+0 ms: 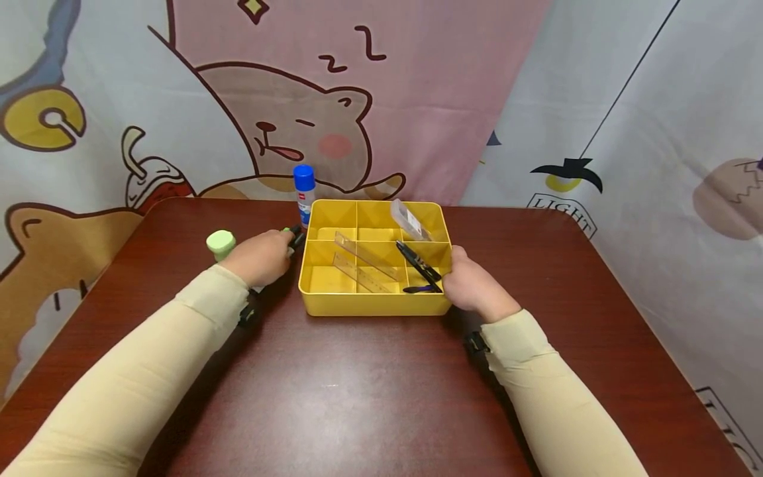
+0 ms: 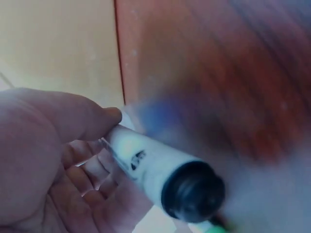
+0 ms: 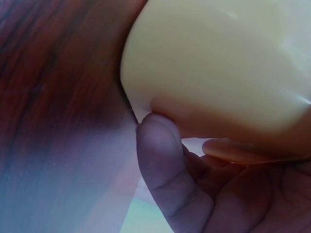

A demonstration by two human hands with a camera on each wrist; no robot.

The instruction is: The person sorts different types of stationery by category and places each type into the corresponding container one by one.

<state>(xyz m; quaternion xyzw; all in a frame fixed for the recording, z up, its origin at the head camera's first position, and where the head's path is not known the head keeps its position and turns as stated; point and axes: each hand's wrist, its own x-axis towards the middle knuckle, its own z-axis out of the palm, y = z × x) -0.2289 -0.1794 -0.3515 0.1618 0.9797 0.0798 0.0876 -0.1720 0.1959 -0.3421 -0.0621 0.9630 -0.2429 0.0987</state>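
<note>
Between thumb and fingers my left hand point(image 1: 262, 257) holds a white marker point(image 2: 146, 160) with a black end, just left of the yellow divided box point(image 1: 375, 305). A bit of green point(image 2: 216, 229) shows beyond the marker in the left wrist view; what it belongs to is unclear. My right hand point(image 1: 473, 281) grips the box's right wall, fingers curled at its edge. Inside lie two clear rulers point(image 1: 365, 257) across the left front compartments, black pens point(image 1: 417, 260) and a blue pen point(image 1: 420, 289) at right front, and a clear plastic case point(image 1: 408, 218) leaning at the back right.
A glue stick point(image 1: 304, 189) with a blue cap stands behind the box's left back corner. Left of my left hand is an object with a pale green round top point(image 1: 221, 242), partly hidden. The brown table point(image 1: 334, 397) ends at a printed cloth point(image 1: 429, 99).
</note>
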